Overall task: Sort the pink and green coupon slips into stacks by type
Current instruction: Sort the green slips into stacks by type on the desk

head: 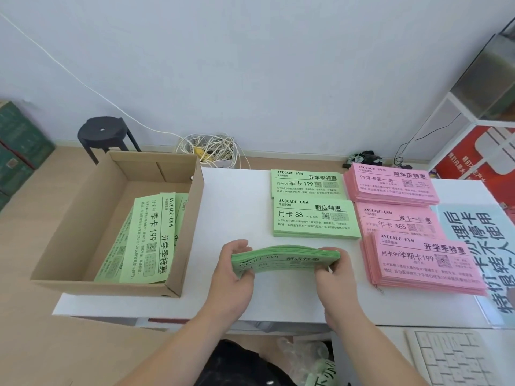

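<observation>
Nearest, the left hand (237, 274) and right hand (335, 277) pinch the two ends of a bowed bundle of green paper coupon slips (284, 257) just above the white table (237, 204), apparently squaring it. Next it likely belongs on the matching flat green stack (315, 220) just beyond, edges aligned.

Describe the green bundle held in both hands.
The green bundle is a thick sheaf of thin paper slips with black print. It arches upward in the middle, long side across the view. The left hand grips one end, the right hand the other, over the white table; whether it touches the table is unclear.
</observation>
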Tool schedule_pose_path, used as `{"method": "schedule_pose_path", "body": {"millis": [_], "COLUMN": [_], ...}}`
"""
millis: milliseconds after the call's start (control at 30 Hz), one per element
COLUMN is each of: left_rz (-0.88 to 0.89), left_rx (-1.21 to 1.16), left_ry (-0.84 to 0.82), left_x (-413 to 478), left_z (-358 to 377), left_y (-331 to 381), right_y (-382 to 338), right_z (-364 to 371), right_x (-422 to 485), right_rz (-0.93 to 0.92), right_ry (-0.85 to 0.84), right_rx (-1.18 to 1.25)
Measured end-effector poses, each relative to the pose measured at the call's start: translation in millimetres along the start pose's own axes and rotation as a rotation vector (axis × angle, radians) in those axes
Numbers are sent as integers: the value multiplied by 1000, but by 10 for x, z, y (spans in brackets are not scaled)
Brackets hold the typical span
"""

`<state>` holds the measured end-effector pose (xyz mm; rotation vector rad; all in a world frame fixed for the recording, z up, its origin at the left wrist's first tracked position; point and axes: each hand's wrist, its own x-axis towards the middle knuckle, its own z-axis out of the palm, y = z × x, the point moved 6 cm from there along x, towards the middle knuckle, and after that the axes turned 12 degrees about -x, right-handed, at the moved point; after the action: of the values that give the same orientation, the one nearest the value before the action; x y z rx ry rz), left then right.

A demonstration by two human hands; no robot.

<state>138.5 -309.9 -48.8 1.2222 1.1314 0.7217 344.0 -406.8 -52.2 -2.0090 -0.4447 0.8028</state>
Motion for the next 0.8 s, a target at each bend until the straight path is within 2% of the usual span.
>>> {"method": "schedule_pose_path", "body": {"millis": [100,233,433,633,800], "left_rz": [-36,-62,-92,-185,-227], "left_rx": [-15,97,188,67,-8], "left_ry": [32,23,-60,-88,-123], "left_x": [-2,40,422,905,1243], "left_z": [-3,-22,81,311,553], "left_y": [-117,-222,144,526,637], "right_y": [9,-31,-395,-768,-921], "right_z": [23,-18,-94,-394,-523], "right_x": [-12,28,403,958,1264], "right_rz": [41,55,23,177,119], "right_ry": [12,20,-34,-64,-71], "right_rx": [-6,-65,-247,-275,-397]}}
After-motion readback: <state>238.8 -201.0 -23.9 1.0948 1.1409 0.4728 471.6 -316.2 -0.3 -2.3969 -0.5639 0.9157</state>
